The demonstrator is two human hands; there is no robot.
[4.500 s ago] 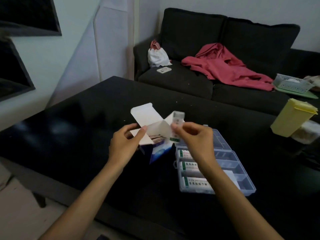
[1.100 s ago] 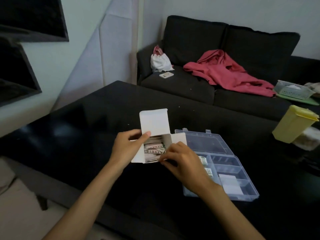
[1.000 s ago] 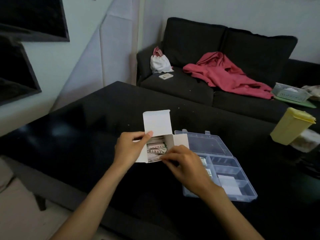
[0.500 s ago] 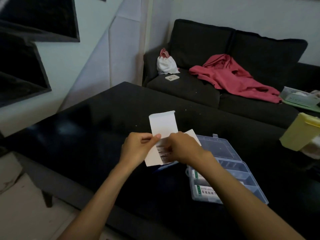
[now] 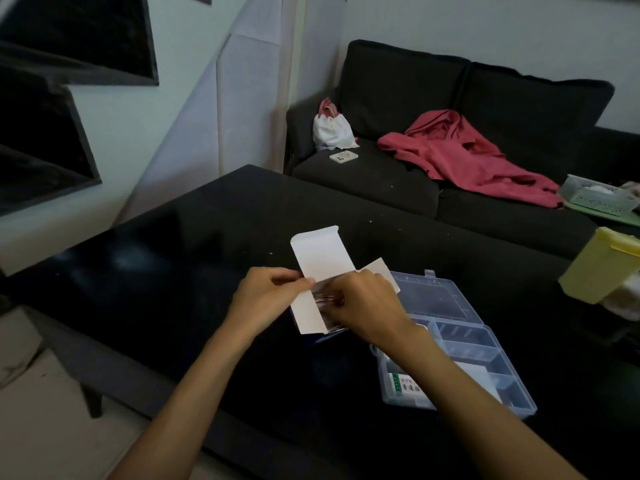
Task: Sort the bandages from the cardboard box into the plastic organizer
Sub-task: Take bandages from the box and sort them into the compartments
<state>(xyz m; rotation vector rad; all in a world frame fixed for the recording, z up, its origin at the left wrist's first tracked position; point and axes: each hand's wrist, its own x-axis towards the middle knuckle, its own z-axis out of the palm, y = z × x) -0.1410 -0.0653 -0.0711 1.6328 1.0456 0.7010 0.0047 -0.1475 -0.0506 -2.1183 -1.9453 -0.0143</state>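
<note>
A small white cardboard box (image 5: 320,261) with its flaps open is held over the black table (image 5: 194,244). My left hand (image 5: 265,299) grips its left flap. My right hand (image 5: 367,306) has its fingers inside the box opening, pinching the stacked bandages (image 5: 327,301). To the right lies the clear plastic organizer (image 5: 460,341), lid open. A white bandage packet with green print (image 5: 408,391) lies in its near compartment. My right forearm hides other compartments.
A yellow lidded container (image 5: 602,268) stands at the table's right edge. Behind the table is a dark sofa (image 5: 381,174) with a red garment (image 5: 464,157), a white bag (image 5: 330,131), a phone (image 5: 343,156) and a mesh basket (image 5: 597,199).
My right hand went from holding a packet above the organizer back to the box and pushed its fingers into the opening. The camera view shifted slightly left.
</note>
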